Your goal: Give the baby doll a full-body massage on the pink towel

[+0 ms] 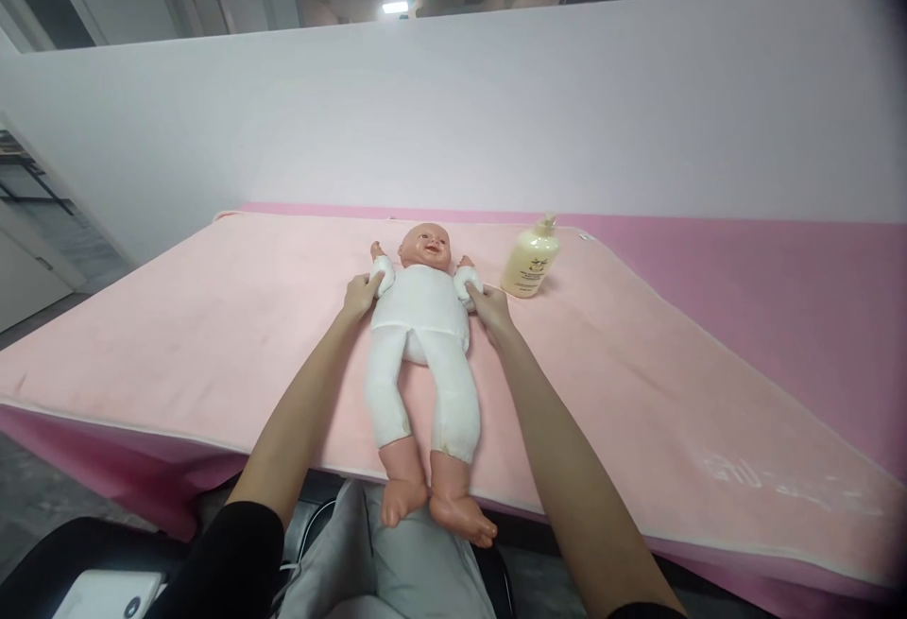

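A baby doll (418, 302) with a white cloth body lies on its back on a light pink towel (283, 269). Its head is toward the wall, and its bare feet hang past the table's near edge. My left hand (361, 295) is closed on the doll's arm at the left of the picture. Around the other arm, at the right, my right hand (490, 307) is closed too. Both of the doll's arms are bent upward, with its small hands beside its head. Just beyond my right hand stands a pale yellow pump bottle (530, 260), leaning slightly.
A deeper pink cover (744, 298) shows under the towel along the back and right. Behind the table rises a white partition (453, 118). At the lower left, a white device (106, 593) lies near a dark chair seat (85, 543).
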Demonstrator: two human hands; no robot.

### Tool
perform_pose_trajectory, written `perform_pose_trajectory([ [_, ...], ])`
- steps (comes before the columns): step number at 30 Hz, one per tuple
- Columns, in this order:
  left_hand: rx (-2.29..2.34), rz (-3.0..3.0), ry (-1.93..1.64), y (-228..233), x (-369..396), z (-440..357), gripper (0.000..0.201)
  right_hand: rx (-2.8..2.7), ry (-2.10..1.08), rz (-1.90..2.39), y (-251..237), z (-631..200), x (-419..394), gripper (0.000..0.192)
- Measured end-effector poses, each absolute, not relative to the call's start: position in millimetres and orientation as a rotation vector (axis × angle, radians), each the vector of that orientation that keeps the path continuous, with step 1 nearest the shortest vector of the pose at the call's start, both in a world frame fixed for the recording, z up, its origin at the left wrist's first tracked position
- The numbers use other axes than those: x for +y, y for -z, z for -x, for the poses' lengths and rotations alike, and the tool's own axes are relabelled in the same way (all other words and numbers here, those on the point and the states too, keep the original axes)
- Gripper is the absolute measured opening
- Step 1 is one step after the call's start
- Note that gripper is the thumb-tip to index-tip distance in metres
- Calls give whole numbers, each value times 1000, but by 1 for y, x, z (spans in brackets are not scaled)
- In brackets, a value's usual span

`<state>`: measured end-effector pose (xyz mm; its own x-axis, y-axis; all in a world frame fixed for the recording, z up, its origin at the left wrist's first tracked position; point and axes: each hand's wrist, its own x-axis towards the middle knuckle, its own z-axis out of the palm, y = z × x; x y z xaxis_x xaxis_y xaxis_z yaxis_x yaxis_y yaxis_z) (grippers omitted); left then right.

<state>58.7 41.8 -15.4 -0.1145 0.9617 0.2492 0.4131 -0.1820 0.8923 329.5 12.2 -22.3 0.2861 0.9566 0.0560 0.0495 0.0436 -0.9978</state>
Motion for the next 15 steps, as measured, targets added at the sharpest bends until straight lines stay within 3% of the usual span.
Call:
perform_pose_trajectory([
  [9, 1218, -1435, -1349, 16, 21, -59, 41, -986, -1109, 1126, 19, -337, -9, 20],
  [15, 1000, -1124, -1460, 12, -1, -58, 42, -910, -1075, 1011, 21, -337, -22, 41],
])
